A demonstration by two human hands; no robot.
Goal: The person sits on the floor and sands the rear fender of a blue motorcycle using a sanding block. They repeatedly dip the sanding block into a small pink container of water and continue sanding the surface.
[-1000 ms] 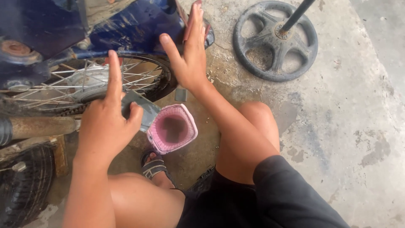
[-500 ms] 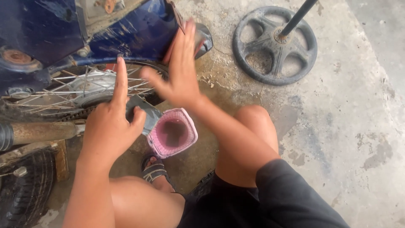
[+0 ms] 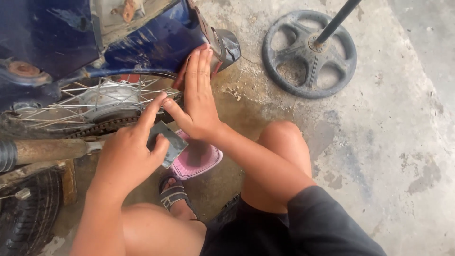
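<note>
Sandpaper [image 3: 169, 143] in left hand [image 3: 130, 156] (beside right hand [image 3: 198, 102]).

Pink tub [image 3: 201, 161] interior behind right hand [image 3: 199, 95] & grey card [image 3: 169, 142]; tyre [image 3: 23, 223] cropped left

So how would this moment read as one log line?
left hand: holds grey pad | right hand: flat on blue fender | pink cup: on floor

We saw bare concrete floor [image 3: 379, 142] on the right, wide open for a hand. The spoked wheel [image 3: 99, 106], blue fender [image 3: 156, 45] and rusty pipe [image 3: 52, 150] blocked the left. A round base [image 3: 309, 54] sat farther off.
</note>
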